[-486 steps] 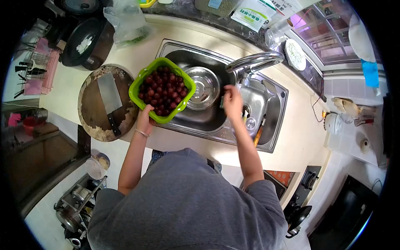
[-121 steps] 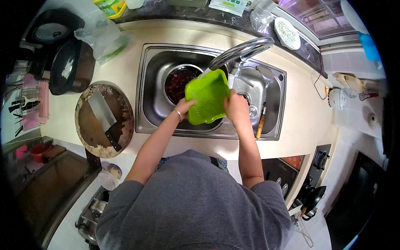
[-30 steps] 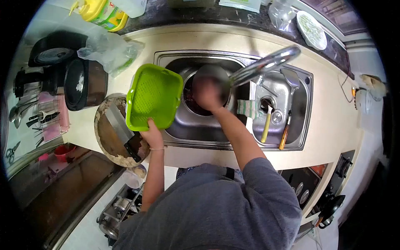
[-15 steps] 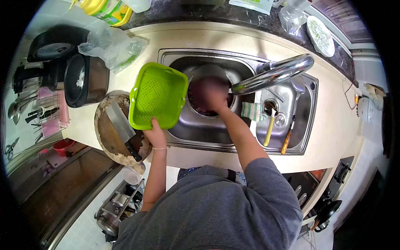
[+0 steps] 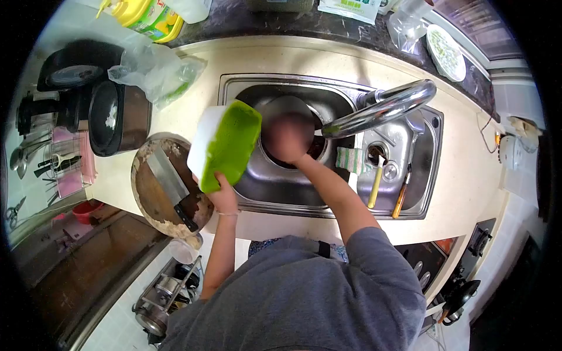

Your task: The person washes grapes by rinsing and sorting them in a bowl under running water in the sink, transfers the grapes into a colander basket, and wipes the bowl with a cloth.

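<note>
My left hand (image 5: pixel 223 197) grips the near edge of a green colander (image 5: pixel 234 149), which is tilted over the left side of the sink. A white outer basin (image 5: pixel 203 137) shows against the colander's left side. My right hand (image 5: pixel 291 141) reaches down into a round bowl (image 5: pixel 317 147) with dark contents, standing in the large sink basin (image 5: pixel 281 190). A blurred patch covers that hand's fingers and much of the bowl, so its grip is hidden.
A curved chrome faucet (image 5: pixel 386 111) reaches over the sink. Left of it, a cleaver (image 5: pixel 168 178) lies on a round chopping board (image 5: pixel 146 196). A striped cloth (image 5: pixel 349 159) sits on the sink divider. A yellow-handled tool (image 5: pixel 376 186) rests in the small basin.
The green colander has tipped to the right, exposing the white basin on its left. My right hand has shifted slightly left within the bowl.
</note>
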A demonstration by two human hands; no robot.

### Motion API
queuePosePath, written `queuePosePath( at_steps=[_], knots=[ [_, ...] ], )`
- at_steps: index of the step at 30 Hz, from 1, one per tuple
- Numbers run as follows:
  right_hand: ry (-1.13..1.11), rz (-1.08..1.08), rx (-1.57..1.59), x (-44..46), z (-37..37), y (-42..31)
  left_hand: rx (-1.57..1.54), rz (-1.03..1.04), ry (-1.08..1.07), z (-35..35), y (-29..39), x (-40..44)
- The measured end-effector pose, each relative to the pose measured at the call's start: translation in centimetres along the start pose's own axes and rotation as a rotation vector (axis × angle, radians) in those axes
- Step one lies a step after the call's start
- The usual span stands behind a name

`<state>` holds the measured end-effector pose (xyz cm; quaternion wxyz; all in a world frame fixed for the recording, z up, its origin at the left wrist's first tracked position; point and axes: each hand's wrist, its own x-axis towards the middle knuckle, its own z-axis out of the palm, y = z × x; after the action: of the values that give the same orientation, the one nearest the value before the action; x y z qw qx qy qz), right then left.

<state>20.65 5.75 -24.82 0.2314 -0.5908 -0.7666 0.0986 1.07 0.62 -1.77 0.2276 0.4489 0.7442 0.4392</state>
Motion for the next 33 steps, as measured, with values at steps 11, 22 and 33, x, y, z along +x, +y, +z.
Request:
queuePosePath(
  at_steps=[11,22,33],
  knots=[
    [-0.532,0.232,-0.198,-0.5,-6.6,-2.0,0.103,0.362,0.083,-0.1,-4.1,0.0],
    [-0.205,0.582,0.277,-0.5,-1.1,2.0,0.28,0.343,0.09,-1.1,-4.4,-1.3],
    [-0.493,0.219,0.037,0.7,-8.0,-3.0,0.054,0.142,0.005,0.1,-2.5,-1.4]
  ],
)
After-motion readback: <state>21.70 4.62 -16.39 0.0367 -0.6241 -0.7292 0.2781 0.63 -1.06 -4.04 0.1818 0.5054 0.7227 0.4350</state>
